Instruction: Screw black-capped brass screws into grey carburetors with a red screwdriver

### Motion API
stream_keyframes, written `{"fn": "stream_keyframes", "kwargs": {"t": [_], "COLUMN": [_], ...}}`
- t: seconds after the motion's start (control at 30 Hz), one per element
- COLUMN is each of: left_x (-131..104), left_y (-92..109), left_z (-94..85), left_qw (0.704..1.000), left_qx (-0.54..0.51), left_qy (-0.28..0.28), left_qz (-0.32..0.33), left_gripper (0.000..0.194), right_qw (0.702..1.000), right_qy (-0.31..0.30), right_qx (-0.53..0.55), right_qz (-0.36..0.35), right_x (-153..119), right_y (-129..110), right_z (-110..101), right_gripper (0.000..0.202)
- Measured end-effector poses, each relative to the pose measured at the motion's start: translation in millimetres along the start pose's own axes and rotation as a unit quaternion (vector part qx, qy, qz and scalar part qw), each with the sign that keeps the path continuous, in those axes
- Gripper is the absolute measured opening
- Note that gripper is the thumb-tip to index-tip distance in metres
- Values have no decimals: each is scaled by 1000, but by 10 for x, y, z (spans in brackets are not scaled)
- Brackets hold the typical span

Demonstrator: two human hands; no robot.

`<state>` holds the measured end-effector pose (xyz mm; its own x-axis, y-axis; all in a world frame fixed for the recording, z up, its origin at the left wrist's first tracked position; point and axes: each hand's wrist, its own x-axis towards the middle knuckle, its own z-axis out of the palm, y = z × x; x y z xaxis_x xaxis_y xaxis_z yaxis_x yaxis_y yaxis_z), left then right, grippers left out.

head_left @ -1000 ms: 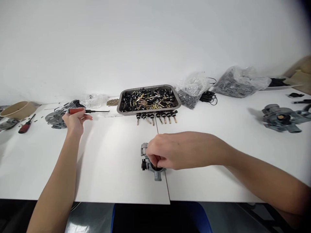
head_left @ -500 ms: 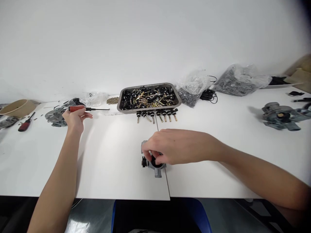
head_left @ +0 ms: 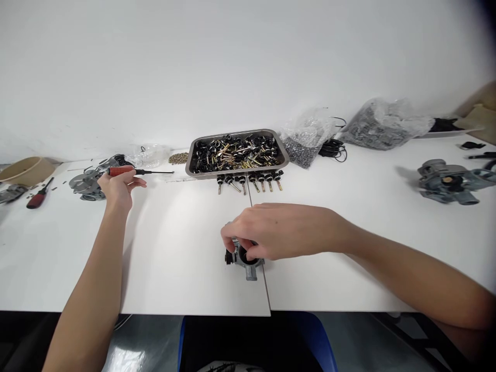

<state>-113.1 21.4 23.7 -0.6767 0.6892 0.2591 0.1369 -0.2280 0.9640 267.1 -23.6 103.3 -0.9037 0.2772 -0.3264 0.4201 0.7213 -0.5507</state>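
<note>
A red-handled screwdriver [head_left: 120,170] is in my left hand [head_left: 118,190], its shaft pointing right. Just behind that hand lies a grey metal part [head_left: 86,184]. My right hand [head_left: 267,232] is bent over a small grey metal body [head_left: 251,272] at the table's front middle. Its thumb and fingers reach to the dark round opening; whether they pinch anything there is hidden. A black fitting [head_left: 229,257] sticks out on the body's left side.
A metal tray [head_left: 237,173] of black and brass pieces stands at the back, with several such pieces [head_left: 262,181] lined up before it. Plastic bags [head_left: 374,124] lie right of it. Another metal body [head_left: 449,181] sits far right, a second screwdriver [head_left: 37,199] far left.
The fingers of my right hand have shifted slightly left over the metal body. My left hand still holds the screwdriver in much the same place.
</note>
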Motion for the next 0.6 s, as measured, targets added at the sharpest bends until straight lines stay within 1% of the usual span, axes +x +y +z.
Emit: {"fn": "stream_keyframes", "kwargs": {"t": [0.1,0.17,0.23,0.37,0.5,0.6], "left_x": [-2,-1,1,0,-18,-37], "left_y": [-2,-4,-5,-2,15,37], "left_z": [4,8,11,9,-11,-23], "left_qw": [1000,1000,1000,1000,1000,1000], "left_qx": [-2,-2,0,6,10,12], "left_qy": [0,0,0,0,-14,-22], "left_qz": [-2,-2,-1,-3,-10,-12], "left_gripper": [19,20,20,20,20,20], "right_qw": [1000,1000,1000,998,997,997], "right_qy": [-1,5,-5,-32,-47,-45], "right_qx": [-2,-3,6,23,39,40], "right_qz": [7,16,26,46,43,38], "right_x": [14,34,60,110,140,128], "right_y": [12,44,90,177,207,191], "right_z": [0,-5,-16,-44,-54,-61], "right_gripper": [28,24,23,26,28,27]}}
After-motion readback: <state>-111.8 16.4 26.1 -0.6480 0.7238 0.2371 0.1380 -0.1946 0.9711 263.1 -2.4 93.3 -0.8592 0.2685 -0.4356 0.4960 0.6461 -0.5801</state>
